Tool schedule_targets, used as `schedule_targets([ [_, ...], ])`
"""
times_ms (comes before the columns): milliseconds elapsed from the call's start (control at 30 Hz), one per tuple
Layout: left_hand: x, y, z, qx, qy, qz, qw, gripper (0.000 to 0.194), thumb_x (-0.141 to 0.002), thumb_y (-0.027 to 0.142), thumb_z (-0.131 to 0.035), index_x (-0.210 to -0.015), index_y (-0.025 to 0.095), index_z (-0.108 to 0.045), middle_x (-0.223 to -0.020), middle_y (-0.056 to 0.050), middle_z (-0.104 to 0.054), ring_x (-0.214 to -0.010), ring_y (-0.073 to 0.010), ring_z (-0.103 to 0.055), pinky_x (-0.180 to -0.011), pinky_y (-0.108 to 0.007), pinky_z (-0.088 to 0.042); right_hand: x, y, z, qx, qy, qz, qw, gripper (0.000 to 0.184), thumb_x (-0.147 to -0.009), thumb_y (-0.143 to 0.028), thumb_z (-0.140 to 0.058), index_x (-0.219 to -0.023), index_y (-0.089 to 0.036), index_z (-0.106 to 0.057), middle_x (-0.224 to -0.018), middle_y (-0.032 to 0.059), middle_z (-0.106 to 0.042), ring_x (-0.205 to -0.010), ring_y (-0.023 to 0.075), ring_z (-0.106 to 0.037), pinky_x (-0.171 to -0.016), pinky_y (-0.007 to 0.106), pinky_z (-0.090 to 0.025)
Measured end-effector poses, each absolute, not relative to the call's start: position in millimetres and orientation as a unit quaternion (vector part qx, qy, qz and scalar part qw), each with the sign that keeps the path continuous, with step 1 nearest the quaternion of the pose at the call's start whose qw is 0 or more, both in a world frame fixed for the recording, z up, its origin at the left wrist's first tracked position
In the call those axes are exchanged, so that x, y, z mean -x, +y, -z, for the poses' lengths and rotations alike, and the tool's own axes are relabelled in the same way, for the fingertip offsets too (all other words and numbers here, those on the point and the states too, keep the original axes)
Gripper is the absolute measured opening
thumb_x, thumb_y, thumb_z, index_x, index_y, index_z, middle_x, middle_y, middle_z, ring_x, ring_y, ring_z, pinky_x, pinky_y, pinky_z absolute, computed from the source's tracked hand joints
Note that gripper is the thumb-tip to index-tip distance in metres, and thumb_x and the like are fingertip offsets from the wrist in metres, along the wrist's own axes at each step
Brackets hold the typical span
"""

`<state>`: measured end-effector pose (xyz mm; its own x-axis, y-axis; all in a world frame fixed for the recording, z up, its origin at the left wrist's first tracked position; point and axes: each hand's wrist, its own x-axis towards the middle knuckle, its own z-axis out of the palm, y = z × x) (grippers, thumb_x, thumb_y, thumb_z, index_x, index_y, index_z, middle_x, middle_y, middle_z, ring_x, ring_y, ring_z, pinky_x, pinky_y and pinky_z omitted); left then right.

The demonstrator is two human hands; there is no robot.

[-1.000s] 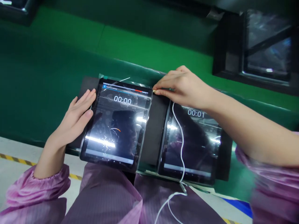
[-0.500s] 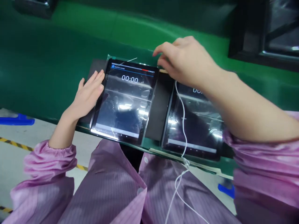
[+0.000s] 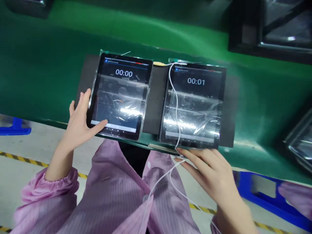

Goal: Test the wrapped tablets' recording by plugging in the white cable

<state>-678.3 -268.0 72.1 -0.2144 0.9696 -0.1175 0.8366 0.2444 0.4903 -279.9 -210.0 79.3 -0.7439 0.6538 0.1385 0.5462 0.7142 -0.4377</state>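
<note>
Two dark tablets with film over their screens lie side by side. The left tablet (image 3: 119,94) reads 00:00 and the right tablet (image 3: 192,104) reads 00:01. My left hand (image 3: 81,122) is open at the left tablet's left edge, its thumb over the lower-left of the screen. Down the right tablet's left part runs a thin white cable (image 3: 177,112), its upper part reaching a yellow piece (image 3: 159,64) between the tablets. At the table's front edge, my right hand (image 3: 212,172) has its fingertips closed on the cable, near where it splits into two strands.
Black pads (image 3: 154,100) lie under the tablets on the green table (image 3: 51,74). A black tray-like frame (image 3: 246,35) stands at the back right, and another glossy dark object (image 3: 302,139) at the right edge. Blue supports (image 3: 259,191) show below the table.
My right hand has moved from above the tablets down to the cable at the front edge. My left hand slid lower, its thumb now over the screen. The right tablet's display is uncovered.
</note>
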Motion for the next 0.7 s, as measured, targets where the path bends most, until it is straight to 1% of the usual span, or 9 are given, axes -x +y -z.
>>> schedule_targets([
  [67, 679, -267, -70, -0.590, 0.764, -0.167, 0.203, 0.096, -0.092, 0.067, -0.057, -0.164, 0.035, -0.002, -0.172, -0.012, -0.020, -0.157, -0.0395, -0.020, -0.125, -0.069, -0.006, 281, -215, -71, 0.341, -0.908, -0.174, 0.172, 0.042, -0.096, -0.008, -0.063, -0.128, -0.035, -0.064, -0.089, 0.0048, -0.071, -0.067, 0.0233, -0.064, -0.057, 0.039, -0.048],
  [133, 679, -267, -68, -0.593, 0.759, -0.172, 0.207, 0.097, -0.092, 0.068, -0.056, -0.164, 0.034, -0.002, -0.172, -0.013, -0.019, -0.158, -0.0397, -0.017, -0.124, -0.069, -0.003, 284, -218, -71, 0.328, -0.894, -0.212, 0.219, 0.038, -0.094, -0.003, -0.063, -0.120, -0.030, -0.067, -0.094, 0.0058, -0.070, -0.074, 0.0235, -0.066, -0.062, 0.039, -0.053],
  [267, 675, -269, -66, -0.602, 0.746, -0.183, 0.216, 0.104, -0.088, 0.076, -0.056, -0.165, 0.033, 0.000, -0.173, -0.012, -0.015, -0.159, -0.0411, -0.006, -0.123, -0.070, 0.003, 304, -222, -80, 0.235, -0.861, -0.308, 0.330, 0.027, -0.091, 0.001, -0.061, -0.109, -0.017, -0.068, -0.096, 0.0082, -0.069, -0.081, 0.0234, -0.068, -0.068, 0.039, -0.058],
  [333, 673, -268, -65, -0.599, 0.750, -0.180, 0.217, 0.108, -0.086, 0.078, -0.057, -0.165, 0.033, 0.001, -0.173, -0.011, -0.014, -0.159, -0.0415, -0.003, -0.123, -0.070, 0.004, 319, -224, -87, 0.208, -0.844, -0.356, 0.344, 0.021, -0.092, 0.002, -0.058, -0.102, -0.015, -0.067, -0.091, 0.0074, -0.069, -0.078, 0.0220, -0.069, -0.069, 0.038, -0.059],
  [400, 671, -268, -65, -0.595, 0.753, -0.177, 0.217, 0.108, -0.086, 0.078, -0.058, -0.165, 0.033, 0.002, -0.173, -0.011, -0.012, -0.159, -0.0416, -0.003, -0.123, -0.071, 0.005, 333, -224, -94, 0.193, -0.828, -0.388, 0.356, 0.017, -0.095, -0.001, -0.056, -0.096, -0.014, -0.067, -0.086, 0.0063, -0.070, -0.074, 0.0201, -0.069, -0.068, 0.036, -0.060],
  [500, 672, -269, -64, -0.599, 0.749, -0.180, 0.220, 0.110, -0.086, 0.077, -0.059, -0.164, 0.036, 0.006, -0.174, -0.010, -0.010, -0.159, -0.0420, -0.005, -0.122, -0.071, 0.006, 346, -221, -102, 0.184, -0.809, -0.421, 0.366, 0.017, -0.100, -0.006, -0.054, -0.092, -0.015, -0.067, -0.081, 0.0058, -0.071, -0.069, 0.0186, -0.070, -0.067, 0.034, -0.061],
  [567, 674, -271, -63, -0.602, 0.742, -0.189, 0.227, 0.108, -0.088, 0.076, -0.058, -0.163, 0.037, 0.009, -0.174, -0.010, -0.009, -0.159, -0.0414, -0.006, -0.122, -0.070, 0.007, 349, -222, -104, 0.185, -0.798, -0.442, 0.366, 0.018, -0.103, -0.012, -0.054, -0.093, -0.018, -0.068, -0.079, 0.0043, -0.072, -0.066, 0.0189, -0.070, -0.067, 0.035, -0.062],
  [633, 675, -273, -62, -0.602, 0.736, -0.203, 0.231, 0.103, -0.090, 0.076, -0.054, -0.163, 0.038, 0.009, -0.174, -0.009, -0.009, -0.159, -0.0402, -0.007, -0.123, -0.069, 0.008, 351, -228, -105, 0.224, -0.766, -0.465, 0.382, 0.017, -0.105, -0.020, -0.054, -0.095, -0.021, -0.068, -0.076, 0.0022, -0.071, -0.062, 0.0189, -0.069, -0.068, 0.036, -0.063],
  [700, 675, -275, -61, -0.600, 0.736, -0.215, 0.228, 0.101, -0.092, 0.076, -0.053, -0.163, 0.038, 0.007, -0.174, -0.009, -0.010, -0.159, -0.0390, -0.008, -0.124, -0.067, 0.009, 353, -239, -104, 0.270, -0.724, -0.489, 0.406, 0.017, -0.106, -0.029, -0.052, -0.105, -0.026, -0.068, -0.069, -0.0011, -0.067, -0.054, 0.0185, -0.065, -0.062, 0.035, -0.062],
])
